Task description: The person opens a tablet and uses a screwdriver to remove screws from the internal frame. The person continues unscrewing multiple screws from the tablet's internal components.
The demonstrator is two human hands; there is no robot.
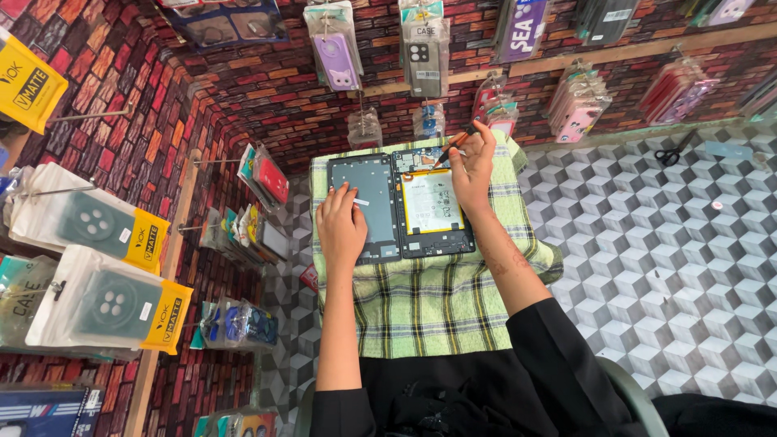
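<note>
Slippage of the screwdriver point(452, 146) is the main hazard: the right hand point(473, 166) pinches it closed, tip over the opened tablet body point(433, 206) near its top edge. A skid could gouge the white battery point(430, 202) or circuit board. The left hand point(340, 226) lies flat, fingers extended, on the detached grey back panel point(364, 202) beside it; both parts rest on a checked cloth point(421, 299), which may shift.
</note>
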